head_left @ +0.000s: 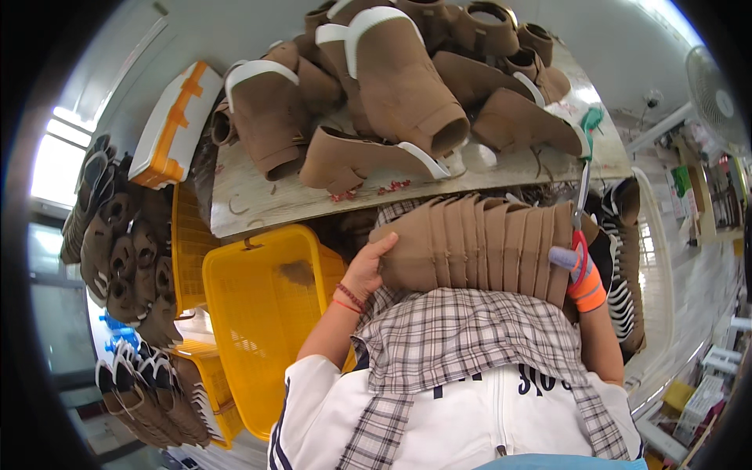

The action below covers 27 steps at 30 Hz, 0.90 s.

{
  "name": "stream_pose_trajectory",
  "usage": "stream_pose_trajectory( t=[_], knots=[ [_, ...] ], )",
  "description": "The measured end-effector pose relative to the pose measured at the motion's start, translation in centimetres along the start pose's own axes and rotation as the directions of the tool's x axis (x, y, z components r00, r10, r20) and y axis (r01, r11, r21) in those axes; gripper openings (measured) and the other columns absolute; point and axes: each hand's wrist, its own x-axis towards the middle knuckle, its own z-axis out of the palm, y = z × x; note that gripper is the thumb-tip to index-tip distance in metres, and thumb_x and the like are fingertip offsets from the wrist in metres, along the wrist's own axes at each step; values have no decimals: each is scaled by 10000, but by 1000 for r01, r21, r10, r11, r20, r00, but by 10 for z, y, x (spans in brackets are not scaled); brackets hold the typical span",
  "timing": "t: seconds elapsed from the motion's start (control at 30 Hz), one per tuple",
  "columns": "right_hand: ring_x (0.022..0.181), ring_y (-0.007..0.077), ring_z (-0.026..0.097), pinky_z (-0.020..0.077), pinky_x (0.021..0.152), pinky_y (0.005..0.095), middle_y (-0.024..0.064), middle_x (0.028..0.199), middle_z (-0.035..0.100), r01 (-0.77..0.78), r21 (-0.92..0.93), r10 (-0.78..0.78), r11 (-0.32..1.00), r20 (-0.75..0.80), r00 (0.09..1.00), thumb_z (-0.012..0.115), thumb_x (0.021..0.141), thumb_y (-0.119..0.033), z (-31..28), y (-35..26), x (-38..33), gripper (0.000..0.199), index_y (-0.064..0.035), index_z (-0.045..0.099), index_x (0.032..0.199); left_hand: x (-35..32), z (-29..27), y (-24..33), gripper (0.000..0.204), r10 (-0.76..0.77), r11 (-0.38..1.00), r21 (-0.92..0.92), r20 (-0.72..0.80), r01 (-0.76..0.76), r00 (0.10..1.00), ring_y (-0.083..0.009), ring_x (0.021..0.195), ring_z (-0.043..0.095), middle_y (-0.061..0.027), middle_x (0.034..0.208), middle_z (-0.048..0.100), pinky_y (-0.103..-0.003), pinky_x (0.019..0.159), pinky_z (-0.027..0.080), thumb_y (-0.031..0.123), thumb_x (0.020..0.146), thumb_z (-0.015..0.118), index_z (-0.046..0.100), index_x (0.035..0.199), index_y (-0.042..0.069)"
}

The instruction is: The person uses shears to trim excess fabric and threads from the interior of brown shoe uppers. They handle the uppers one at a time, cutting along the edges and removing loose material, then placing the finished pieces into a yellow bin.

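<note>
A long row of nested brown fabric shoe uppers lies across my lap on a plaid apron. My left hand grips the row's left end, thumb on top; a beaded bracelet and a red cord circle that wrist. At the right end is my right hand, in an orange and lilac glove, closed round red-handled scissors. Their blades point up toward the table edge. This hand also braces the stack, and some of its fingers are hidden.
Ahead stands a worktable heaped with brown uppers with white edging. A green-handled tool lies at its right edge. Left are a yellow basket, a white foam box and stacked uppers. A fan stands right.
</note>
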Motion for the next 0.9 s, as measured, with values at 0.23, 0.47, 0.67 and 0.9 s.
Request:
stream_pose_trajectory(
  t=[0.23,0.47,0.67,0.9],
  knots=[
    [1158,228,572,484,955,348,117,1281,573,43,-23,-40,999,144,989,600,856,-53,-17,22,-15,543,9,411,1362,3,2,-13,406,-26,1000,-11,98,27,995,-238,1066,617,-131,1176,635,-390,945,492,136,849,667,573,1213,-19],
    [1183,225,557,463,980,363,99,1318,548,225,144,-261,964,331,907,731,775,-85,-4,-14,-37,693,-7,401,1379,-31,5,-16,547,78,996,-52,192,-69,978,-266,1085,602,-126,1201,617,-384,956,482,95,757,704,532,1267,-9],
    [1169,160,538,452,962,336,54,1272,574,182,175,-205,968,125,971,951,485,-183,-47,40,-43,1083,-28,383,1393,-48,44,3,627,126,984,88,269,-155,955,-253,1118,575,-114,1213,607,-367,970,455,109,711,742,515,1283,-7],
    [1119,199,573,451,949,355,91,1254,582,429,-401,-453,809,39,891,840,628,-301,-73,64,-62,852,-17,456,1333,-88,39,18,672,150,973,129,280,-192,948,-249,1152,545,-113,1243,590,-364,998,419,85,692,743,494,1306,-27]
  ],
)
